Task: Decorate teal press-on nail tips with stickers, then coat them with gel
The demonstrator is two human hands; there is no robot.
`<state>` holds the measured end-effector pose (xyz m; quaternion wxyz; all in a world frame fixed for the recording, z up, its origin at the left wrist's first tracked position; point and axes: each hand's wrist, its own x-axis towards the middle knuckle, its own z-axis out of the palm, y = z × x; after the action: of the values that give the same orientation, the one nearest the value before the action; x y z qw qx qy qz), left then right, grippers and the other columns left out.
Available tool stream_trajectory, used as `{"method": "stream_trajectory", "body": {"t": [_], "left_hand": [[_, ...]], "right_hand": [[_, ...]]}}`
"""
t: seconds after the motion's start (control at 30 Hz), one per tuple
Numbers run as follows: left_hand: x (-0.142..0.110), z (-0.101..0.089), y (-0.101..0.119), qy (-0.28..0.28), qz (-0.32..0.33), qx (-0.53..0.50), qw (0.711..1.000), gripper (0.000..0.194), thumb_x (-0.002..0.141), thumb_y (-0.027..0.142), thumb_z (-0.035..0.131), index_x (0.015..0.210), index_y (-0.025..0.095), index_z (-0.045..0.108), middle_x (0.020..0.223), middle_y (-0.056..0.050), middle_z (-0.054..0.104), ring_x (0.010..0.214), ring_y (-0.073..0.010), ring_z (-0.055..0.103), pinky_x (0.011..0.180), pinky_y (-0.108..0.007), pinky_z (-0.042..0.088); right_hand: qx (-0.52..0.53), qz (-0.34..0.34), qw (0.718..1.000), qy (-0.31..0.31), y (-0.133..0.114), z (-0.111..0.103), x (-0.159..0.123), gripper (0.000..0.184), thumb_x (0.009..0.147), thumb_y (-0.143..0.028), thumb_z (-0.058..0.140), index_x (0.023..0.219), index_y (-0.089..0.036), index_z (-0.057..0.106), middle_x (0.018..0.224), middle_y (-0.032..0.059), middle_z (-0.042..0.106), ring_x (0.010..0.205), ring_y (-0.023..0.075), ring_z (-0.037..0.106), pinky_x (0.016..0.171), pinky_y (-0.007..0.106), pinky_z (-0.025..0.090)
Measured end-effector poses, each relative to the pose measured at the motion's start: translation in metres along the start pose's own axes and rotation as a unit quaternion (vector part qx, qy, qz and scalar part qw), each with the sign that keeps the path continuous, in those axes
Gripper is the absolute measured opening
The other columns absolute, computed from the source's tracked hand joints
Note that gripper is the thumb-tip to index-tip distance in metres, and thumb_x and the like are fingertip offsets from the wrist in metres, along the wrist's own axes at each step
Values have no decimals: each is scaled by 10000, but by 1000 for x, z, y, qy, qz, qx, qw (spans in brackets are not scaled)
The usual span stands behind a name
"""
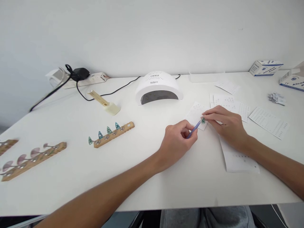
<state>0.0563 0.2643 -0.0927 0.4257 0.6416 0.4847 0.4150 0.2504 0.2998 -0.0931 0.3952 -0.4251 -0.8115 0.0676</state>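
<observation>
Nearest the camera, two bare forearms are reaching in over the white table (71,190). The left hand (177,141) is curling closed, pinching a thin purple tool (194,129) between thumb and fingers, the tip angling up to the right. The right hand (226,123) is lying palm down, fingers drawn together and pinching a small green nail tip (203,120) right at the tool's end; tip and tool are touching. Under both hands a small white sheet (196,114) is lying flat, with a longer paper strip (235,160) running beneath the right wrist.

To the left, a wooden strip (114,134) is holding four green nail tips on stands; farther left, another wooden holder (33,160) is carrying pinkish tips. Right of the hands, more dotted sheets (269,122) are lying spread out.

Farther back, a white nail lamp (158,87) is sitting with its opening facing the camera, a cream brush-like tool (104,103) lying to its left. Against the wall, a power strip (80,79) with a black plug is resting, and two blue-and-white boxes (265,67) are standing at far right.
</observation>
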Motion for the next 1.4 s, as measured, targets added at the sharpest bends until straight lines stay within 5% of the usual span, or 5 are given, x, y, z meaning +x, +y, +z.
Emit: {"method": "stream_trajectory", "body": {"t": [0.67,0.8,0.9,1.03,1.4], "left_hand": [[22,-30,19,5,-1,-60,998,172,870,313,631,783,169,667,596,35,466,447,-45,374,394,-211,270],[23,-33,17,-8,55,-42,998,412,948,314,512,567,161,550,554,17,389,526,-85,405,481,-246,355],[25,-32,10,45,111,11,993,286,926,255,553,667,177,644,644,4,484,577,-91,449,510,-244,374],[26,-26,-1,113,157,70,979,104,875,167,617,856,185,718,718,9,601,601,-78,490,537,-221,398],[17,-12,-7,114,227,114,960,78,833,92,657,780,129,700,647,6,621,524,-53,440,468,-193,353]], "right_hand": [[276,190,939,-79,-12,-8,11,88,784,-213,715,758,-270,776,857,9,765,809,185,698,751,324,589],[313,208,920,-108,-12,-8,11,97,777,-196,713,753,-265,777,854,3,766,823,177,693,757,304,583],[329,224,910,-120,-11,-7,12,76,769,-209,730,743,-263,775,844,0,766,836,177,695,782,302,581],[306,241,916,-99,-8,-6,12,38,759,-229,752,745,-257,774,841,4,768,834,185,703,792,319,582],[205,211,956,17,-6,-4,11,194,758,-118,724,748,-298,795,869,-26,777,830,157,698,764,284,579]]}}
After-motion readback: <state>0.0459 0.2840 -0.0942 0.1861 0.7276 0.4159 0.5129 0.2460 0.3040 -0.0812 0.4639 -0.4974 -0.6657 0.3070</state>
